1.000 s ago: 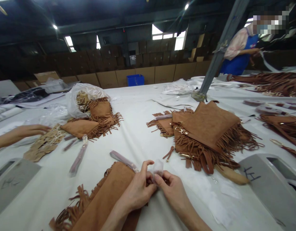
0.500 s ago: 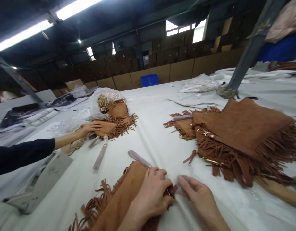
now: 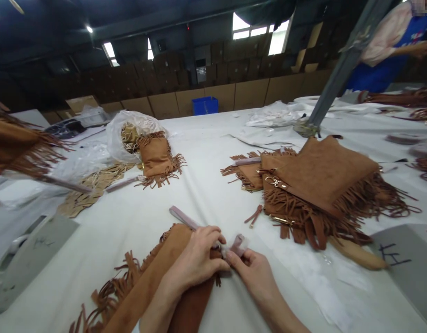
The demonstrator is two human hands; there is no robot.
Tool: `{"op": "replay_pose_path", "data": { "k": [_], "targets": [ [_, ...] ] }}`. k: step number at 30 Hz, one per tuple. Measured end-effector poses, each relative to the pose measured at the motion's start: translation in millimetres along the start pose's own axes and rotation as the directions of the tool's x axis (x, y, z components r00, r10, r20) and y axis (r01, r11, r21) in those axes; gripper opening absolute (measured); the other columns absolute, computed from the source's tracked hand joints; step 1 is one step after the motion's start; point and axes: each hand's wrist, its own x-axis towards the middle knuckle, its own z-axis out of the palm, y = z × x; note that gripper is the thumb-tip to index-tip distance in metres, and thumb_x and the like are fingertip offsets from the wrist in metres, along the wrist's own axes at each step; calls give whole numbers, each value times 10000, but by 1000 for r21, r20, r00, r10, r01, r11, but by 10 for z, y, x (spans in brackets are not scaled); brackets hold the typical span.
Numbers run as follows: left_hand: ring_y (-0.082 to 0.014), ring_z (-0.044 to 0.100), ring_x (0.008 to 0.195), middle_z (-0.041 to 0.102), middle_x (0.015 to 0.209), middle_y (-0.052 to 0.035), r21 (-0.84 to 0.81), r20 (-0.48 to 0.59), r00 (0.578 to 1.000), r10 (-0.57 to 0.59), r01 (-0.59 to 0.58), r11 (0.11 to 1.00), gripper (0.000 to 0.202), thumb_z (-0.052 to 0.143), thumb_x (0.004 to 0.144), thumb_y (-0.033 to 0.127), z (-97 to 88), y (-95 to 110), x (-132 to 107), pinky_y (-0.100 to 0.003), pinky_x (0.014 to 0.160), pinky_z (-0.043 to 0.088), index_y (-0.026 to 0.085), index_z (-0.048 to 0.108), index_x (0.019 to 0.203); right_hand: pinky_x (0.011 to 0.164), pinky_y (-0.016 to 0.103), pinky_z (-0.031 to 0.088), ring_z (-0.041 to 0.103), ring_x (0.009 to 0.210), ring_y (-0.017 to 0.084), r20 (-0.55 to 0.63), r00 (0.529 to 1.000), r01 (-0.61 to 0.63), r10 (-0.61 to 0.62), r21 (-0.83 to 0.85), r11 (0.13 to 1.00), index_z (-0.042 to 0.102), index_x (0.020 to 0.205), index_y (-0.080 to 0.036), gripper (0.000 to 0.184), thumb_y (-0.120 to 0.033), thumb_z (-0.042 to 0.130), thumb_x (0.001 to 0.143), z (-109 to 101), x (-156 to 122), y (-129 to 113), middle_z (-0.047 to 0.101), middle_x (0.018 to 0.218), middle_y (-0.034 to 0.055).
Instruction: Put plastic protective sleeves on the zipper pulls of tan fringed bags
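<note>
Hands close together, left hand (image 3: 195,261) and right hand (image 3: 253,277) pinching mauve strap (image 3: 183,218) | fringed suede bag (image 3: 149,273) under left hand, long axis lower left toward bottom centre

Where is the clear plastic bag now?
The clear plastic bag lies at upper left in the head view, on the white-covered table, beside a fringed tan suede bag.

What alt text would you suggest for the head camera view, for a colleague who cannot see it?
Seen from the wearer's head, a left hand and a right hand pinch a mauve strap above a tan fringed suede bag on a white-covered table. More fringed bags lie nearby, and a person in a blue apron stands beyond.
</note>
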Motion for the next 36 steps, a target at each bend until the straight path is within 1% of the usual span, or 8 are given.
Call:
{"op": "replay_pose_path", "data": {
  "k": [2, 5, 11, 15, 21, 25, 29, 36],
  "targets": [
    [-229, 536, 1007, 623, 1100, -61, -62, -77, 997, -18, 14, 998, 192, 641, 751, 232, -114, -10, 1, -331, 883, 399, 214, 650, 942, 593, 273, 459, 607, 655, 211, 10, 1000, -25, 24, 39, 999, 734, 748, -100, 404, -494, 702, 660, -21, 4, 4, 707, 703, 55],
    [-172, 568, 758, 642, 844, -31, -138, -149, 984, -98, 78, 987, 154, 520, 844, 251, -221, -15, 4, -282, 721, 428, 196, 648, 909, 605, 265, 465, 614, 653, 201, 57, 996, -70, 65, 92, 993, 730, 743, -111, 380, -468, 746, 615, -42, 15, -3, 714, 724, 43],
    [-244, 540, 947, 669, 997, -53, 15, 65, 998, 1, -2, 1000, 192, 694, 733, 360, -40, 18, -7, -343, 853, 378, 220, 703, 864, 387, 201, 326, 463, 399, 95, 86, 987, -147, 136, 141, 979, 668, 784, -142, 441, -485, 792, 537, -79, 77, 14, 605, 494, -18],
    [-226, 551, 900, 678, 961, -36, 88, 84, 996, -5, -2, 996, 136, 661, 766, 315, 74, 33, 4, -357, 863, 348, 220, 684, 672, 365, 194, 294, 458, 382, 87, 141, 981, -143, 135, 50, 988, 645, 681, -145, 459, -604, 641, 684, -179, 75, -73, 613, 500, 13],
    [-210, 582, 874, 691, 936, -34, 31, 112, 993, 38, -42, 999, 125, 657, 764, 251, 43, -3, 15, -326, 838, 390, 212, 668, 645, 399, 195, 319, 444, 386, 80, 173, 982, -59, 70, -67, 996, 653, 674, -154, 325, -478, 678, 680, -263, 34, -194, 583, 452, -18],
    [-241, 569, 1004, 677, 1047, -63, 80, 68, 997, 24, -30, 996, 90, 612, 806, 267, -76, -110, 6, -364, 932, 378, 227, 693, 806, 396, 200, 343, 473, 377, 95, 95, 986, -133, 133, -11, 991, 635, 676, -157, 284, -441, 650, 678, -243, 62, -123, 604, 463, -4],
    [-309, 406, 1242, 529, 1327, -74, 307, -43, 997, -64, 74, 949, 464, 671, 755, 413, -229, -307, -17, -469, 1042, 278, 289, 589, 1195, 395, 196, 321, 460, 389, 90, 42, 994, -102, 102, -10, 995, 628, 649, -161, 230, -389, 637, 667, -241, 96, -89, 590, 460, -16],
    [-269, 509, 1100, 622, 1124, -55, 400, 21, 994, -110, 93, 912, 396, 590, 786, 552, -281, -520, -24, -444, 998, 320, 269, 648, 1057, 384, 182, 289, 422, 368, 70, 41, 998, -51, 49, 48, 998, 635, 691, -144, 254, -397, 628, 673, -220, 127, -27, 593, 464, -23]
  ]
}}
